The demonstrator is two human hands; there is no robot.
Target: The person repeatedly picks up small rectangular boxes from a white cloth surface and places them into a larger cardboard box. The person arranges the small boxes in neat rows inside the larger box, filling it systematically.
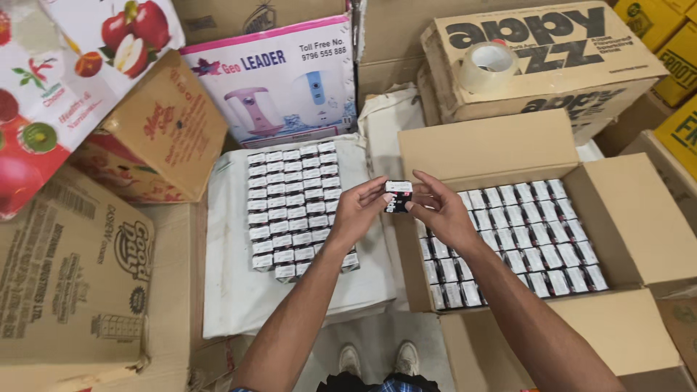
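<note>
Shoes [377, 359] at the bottom edge, toes pointing up the frame, mark where I stand on the floor among cartons. Both my forearms reach forward and meet over the gap between two stacks of goods. Between them I hold one small black-and-white box [397, 196]: my left hand [357, 210] pinches its left side between thumb and fingertips, and my right hand [438, 208] pinches its right side the same way, the remaining fingers curled loosely above it. The box hangs in the air, upright, just above the left wall of an open cardboard carton [617, 218].

That carton sits to my right, flaps folded out, its floor packed with tight rows of matching small boxes [519, 243] standing on end. To my left, a block of the same small boxes [294, 207] lies in neat rows on a white cloth [239, 290] spread over a low surface.

Farther off, a closed brown carton [552, 65] carries a roll of clear packing tape [488, 67] on its lid. A white-and-pink appliance box [279, 83] stands behind the cloth, with a tilted brown carton [163, 134] and a fruit-printed box [65, 80] at far left.
</note>
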